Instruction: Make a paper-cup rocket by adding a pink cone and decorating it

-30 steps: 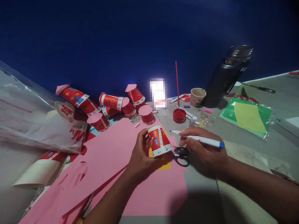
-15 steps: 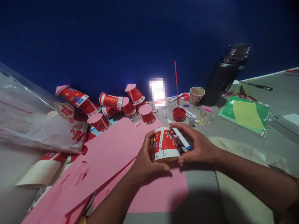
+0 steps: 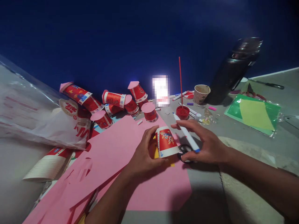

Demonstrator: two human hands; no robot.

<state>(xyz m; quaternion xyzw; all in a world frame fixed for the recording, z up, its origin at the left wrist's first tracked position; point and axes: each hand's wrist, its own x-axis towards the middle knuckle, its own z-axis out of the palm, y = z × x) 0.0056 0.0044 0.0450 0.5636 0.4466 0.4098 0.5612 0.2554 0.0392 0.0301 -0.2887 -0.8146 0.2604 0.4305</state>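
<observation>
A red and white paper cup (image 3: 167,141), rim down and slightly tilted, is gripped by my left hand (image 3: 146,147) around its left side. Small blue marker strokes show on its white rim band. My right hand (image 3: 203,141) holds a white marker (image 3: 189,137) with a blue end, its blue tip pointing up and left, just right of the cup. Black-handled scissors (image 3: 184,151) lie beneath my right fingers; their blades are hidden. Something yellow (image 3: 156,149) shows behind the cup. Pink paper sheets (image 3: 161,189) lie beneath both hands.
Several red cups with pink tops (image 3: 149,112) stand or lie at the back left. Nested paper cups (image 3: 45,166) and a plastic bag (image 3: 44,115) are left. A red paste pot (image 3: 182,112), patterned cup (image 3: 201,94), black flask (image 3: 233,73) and green packet (image 3: 252,113) sit right.
The cup has turned in my left hand, so its printed figure faces me more and fewer blue marks show. My right hand with the marker has drawn away to the right, uncovering the scissors.
</observation>
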